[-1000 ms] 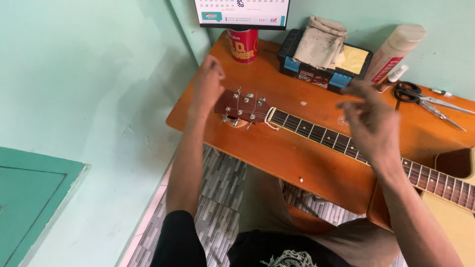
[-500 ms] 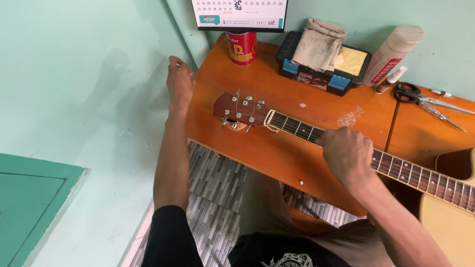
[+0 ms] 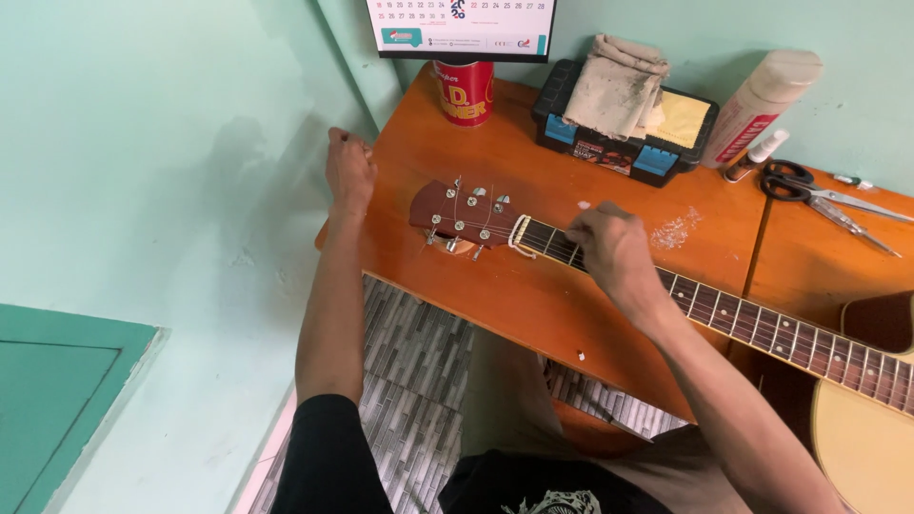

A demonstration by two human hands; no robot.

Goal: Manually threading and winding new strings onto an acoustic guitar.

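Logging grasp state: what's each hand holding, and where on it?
The right hand pinches the strings on the guitar neck near the nut. The left hand is a closed fist beyond the headstock; its contents cannot be told.

My orange-brown wooden table [image 3: 533, 295] carries the acoustic guitar with its reddish headstock and dark fretted neck [image 3: 762, 328], laid flat across it. Along the back edge stand a red cylindrical can [image 3: 465, 92], a black and blue plastic case [image 3: 609, 152] with a grubby beige cloth [image 3: 619, 86] on it, a leaning white tube [image 3: 762, 95] and black-handled scissors [image 3: 819, 195]. A pale smear [image 3: 678, 230], maybe dust, marks the top.
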